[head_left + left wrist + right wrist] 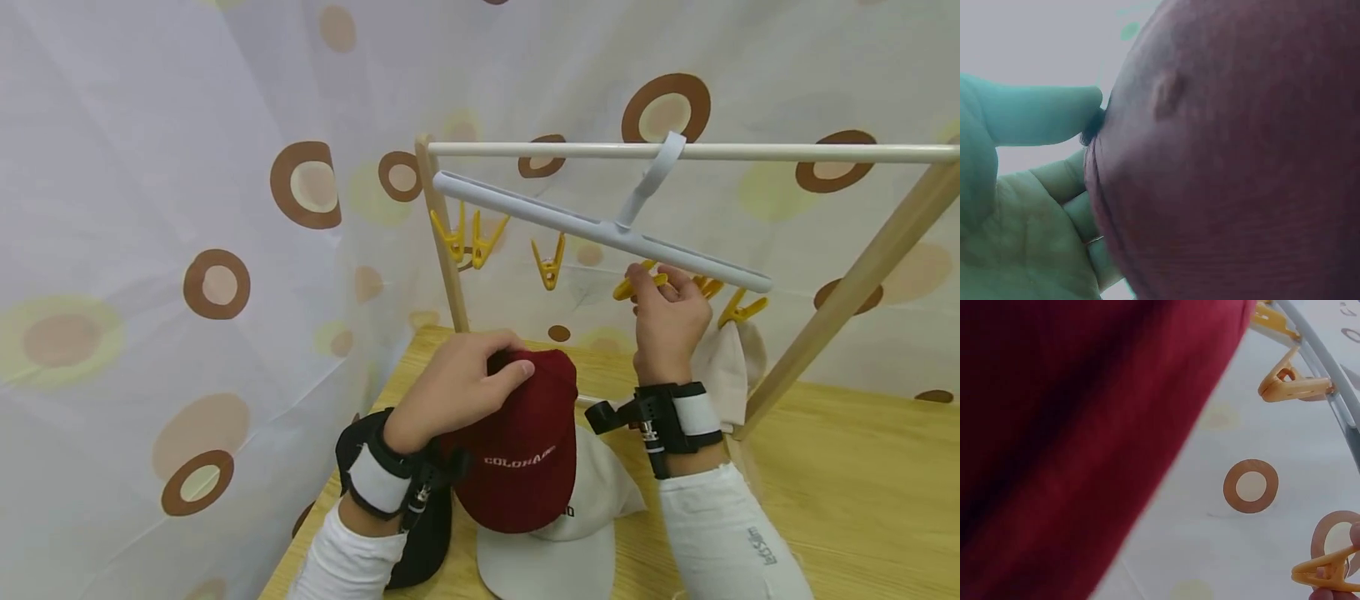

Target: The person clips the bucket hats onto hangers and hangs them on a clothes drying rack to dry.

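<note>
"What's behind everything?"
"A pale sheet (112, 208) across the far side and the left, printed with brown rings (282, 185), tan ovals (337, 29) and faint yellow blotches (18, 333)."
"Is it smooth?"
"Lightly creased, softly shaded."
"And the furniture?"
"A light wooden tabletop (862, 492), visibly grained, its left edge slanting from far to near."

Maroon baseball cap (517, 425): matt cloth. Yellow clothespins (551, 272): smooth plastic. Hanger (562, 220): smooth, faintly glossy plastic. Tabletop (862, 475): grained wood.
</note>
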`<action>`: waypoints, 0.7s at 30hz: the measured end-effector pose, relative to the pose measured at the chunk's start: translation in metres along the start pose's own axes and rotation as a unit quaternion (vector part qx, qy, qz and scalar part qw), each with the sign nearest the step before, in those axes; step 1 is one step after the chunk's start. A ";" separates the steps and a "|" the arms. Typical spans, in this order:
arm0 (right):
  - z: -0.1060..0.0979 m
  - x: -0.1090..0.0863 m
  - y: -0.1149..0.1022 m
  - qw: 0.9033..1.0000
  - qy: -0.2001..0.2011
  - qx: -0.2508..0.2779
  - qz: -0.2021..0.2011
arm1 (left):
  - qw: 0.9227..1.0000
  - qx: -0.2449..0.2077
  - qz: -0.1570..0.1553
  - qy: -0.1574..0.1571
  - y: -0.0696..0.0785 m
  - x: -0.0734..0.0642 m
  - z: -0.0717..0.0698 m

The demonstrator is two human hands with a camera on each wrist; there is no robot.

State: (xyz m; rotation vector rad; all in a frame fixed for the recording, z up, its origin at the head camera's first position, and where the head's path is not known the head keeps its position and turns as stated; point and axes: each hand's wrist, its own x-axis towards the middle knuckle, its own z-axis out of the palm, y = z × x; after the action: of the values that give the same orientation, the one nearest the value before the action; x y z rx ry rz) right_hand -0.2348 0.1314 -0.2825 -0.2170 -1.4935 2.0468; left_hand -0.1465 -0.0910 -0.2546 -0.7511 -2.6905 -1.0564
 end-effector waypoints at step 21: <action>-0.009 -0.003 -0.001 0.990 -0.073 -0.067 0.102 | 0.989 0.086 0.122 -0.017 -0.037 0.087 0.030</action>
State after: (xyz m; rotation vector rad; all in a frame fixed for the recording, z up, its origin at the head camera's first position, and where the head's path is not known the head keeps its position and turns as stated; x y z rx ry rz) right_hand -0.2274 0.1374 -0.2853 -0.2890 -1.7655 2.1614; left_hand -0.2389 -0.0598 -0.2712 -1.0403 -2.5886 -0.7498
